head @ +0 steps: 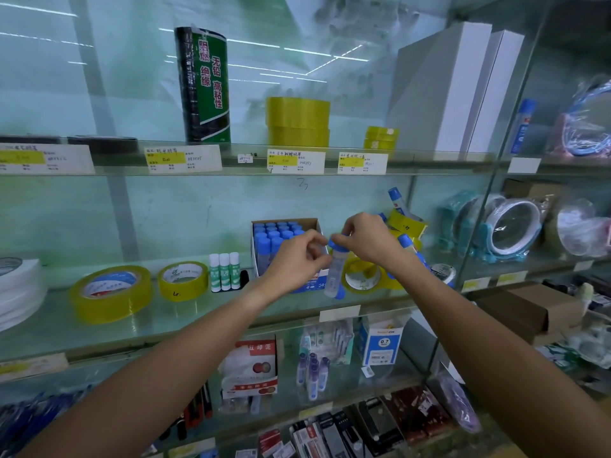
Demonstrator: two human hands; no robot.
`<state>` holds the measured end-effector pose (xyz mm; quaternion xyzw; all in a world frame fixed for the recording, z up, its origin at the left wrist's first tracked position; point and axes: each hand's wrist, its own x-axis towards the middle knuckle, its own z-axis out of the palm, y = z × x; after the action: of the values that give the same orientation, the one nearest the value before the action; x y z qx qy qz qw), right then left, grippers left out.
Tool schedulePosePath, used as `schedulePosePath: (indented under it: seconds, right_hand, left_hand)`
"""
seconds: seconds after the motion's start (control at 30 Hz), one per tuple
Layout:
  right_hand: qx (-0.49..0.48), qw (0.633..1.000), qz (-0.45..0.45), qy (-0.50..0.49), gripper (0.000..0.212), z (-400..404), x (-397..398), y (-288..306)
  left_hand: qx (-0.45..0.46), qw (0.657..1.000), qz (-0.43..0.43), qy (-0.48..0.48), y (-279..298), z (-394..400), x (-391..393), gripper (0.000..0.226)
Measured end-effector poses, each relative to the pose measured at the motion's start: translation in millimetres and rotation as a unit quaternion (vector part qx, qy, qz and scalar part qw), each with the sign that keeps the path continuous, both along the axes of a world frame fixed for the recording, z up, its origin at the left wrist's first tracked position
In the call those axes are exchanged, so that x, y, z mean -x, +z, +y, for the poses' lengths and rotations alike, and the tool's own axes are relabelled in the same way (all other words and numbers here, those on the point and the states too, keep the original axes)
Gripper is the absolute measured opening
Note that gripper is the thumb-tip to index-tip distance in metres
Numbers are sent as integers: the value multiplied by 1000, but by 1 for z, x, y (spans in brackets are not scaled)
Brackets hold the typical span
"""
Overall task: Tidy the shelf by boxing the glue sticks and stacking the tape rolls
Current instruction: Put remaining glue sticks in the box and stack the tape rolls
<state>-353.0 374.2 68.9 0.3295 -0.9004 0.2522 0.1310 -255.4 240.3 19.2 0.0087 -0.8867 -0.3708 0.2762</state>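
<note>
Hands met over the middle glass shelf (205, 312), both raised in front of an open cardboard box (312, 224) packed with upright blue-capped glue sticks (274, 234). The right hand (367, 238) pinched the blue cap end of a single clear glue stick (335, 271) between thumb and fingertips, holding it nearly upright just in front of the box's right front corner, its lower end hanging free above the shelf. The left hand (294, 256) sat close beside it with fingers curled toward the tube's upper part; whether those fingers actually touched the tube could not be told, as the blur there was heavy. Behind the held stick lay a yellow tape roll (362, 279) flat on the shelf, partly hidden by the right wrist, and further right more loose blue-capped glue sticks (408, 244) leaned against a yellow carton (405, 226). To the left of the box stood three white-capped green glue sticks (224, 271) in a row, then a small yellow tape roll (183, 280), then a larger yellow tape roll (110, 294), both lying flat and well apart from each other. At the far left edge sat a stack of white tape rolls (16, 292). On the shelf above, two wide yellow rolls (299, 122) were stacked, with a smaller yellow stack (382, 137) beside them to the right.
</note>
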Motion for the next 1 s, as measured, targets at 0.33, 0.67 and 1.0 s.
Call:
schedulePosePath:
  seconds: [0.33,0.67,1.0]
  right_hand:
    - [68,998,-4,15,55,-22,-6,21]
    - [107,968,-201,104,15,-29,21,15]
    - [69,984,-118,112,15,-50,36,-18]
  left_hand:
    - [68,995,31,66,41,-1,18,33]
    - [79,996,-43,20,75,-32,31,33]
    - [199,977,-62,54,69,-38,57,23]
